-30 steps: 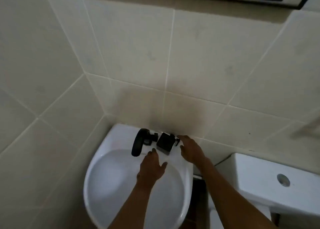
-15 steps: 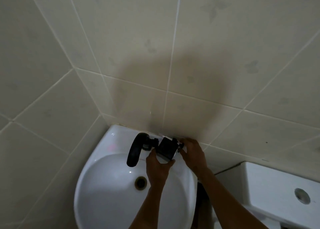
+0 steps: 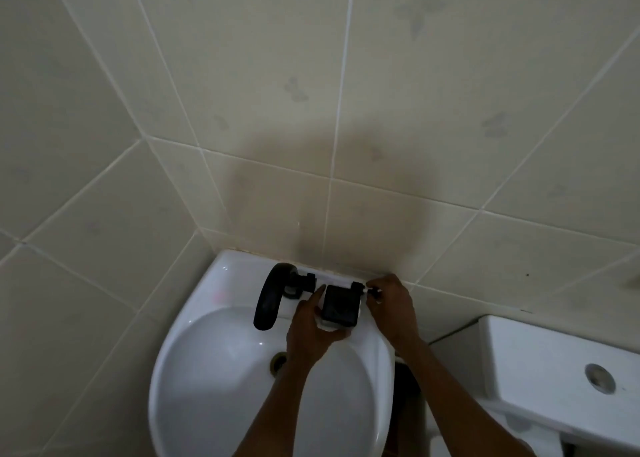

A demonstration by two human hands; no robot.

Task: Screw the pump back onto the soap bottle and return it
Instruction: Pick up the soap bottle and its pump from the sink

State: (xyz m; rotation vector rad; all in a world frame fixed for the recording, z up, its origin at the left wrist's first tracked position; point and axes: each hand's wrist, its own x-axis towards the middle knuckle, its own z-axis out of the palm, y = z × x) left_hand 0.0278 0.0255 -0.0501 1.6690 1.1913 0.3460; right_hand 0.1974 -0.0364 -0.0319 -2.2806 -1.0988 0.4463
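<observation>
Right now your left hand (image 3: 311,328) wraps around the soap bottle (image 3: 340,306), a dark, square-topped bottle with a pale lower part showing at its base, standing on the back ledge of the white sink (image 3: 194,318). Your left fingers (image 3: 317,294) are curled against the bottle's side at 9 o'clock, with the thumb reaching under its front edge at 6 o'clock, so that hand is clamped on the bottle. Your right hand (image 3: 391,307) sits at the bottle's 3 o'clock side, its fingertips pinched together on the small black pump (image 3: 362,287), which sticks out sideways from the bottle's upper right corner; whether the pump is threaded in or merely held against the neck cannot be told in this dim light. Just beside the bottle at 9 o'clock stands the black curved tap (image 3: 272,295), its spout arching over the basin; your left fingers lie between tap and bottle. The drain (image 3: 278,361) shows in the bowl at 7 o'clock from the bottle, partly hidden by your left wrist. Beige tiled wall (image 3: 346,110) rises directly behind the ledge, and a white toilet cistern (image 3: 554,352) with a round flush button (image 3: 600,377) sits at 4 o'clock, well apart from the sink.
</observation>
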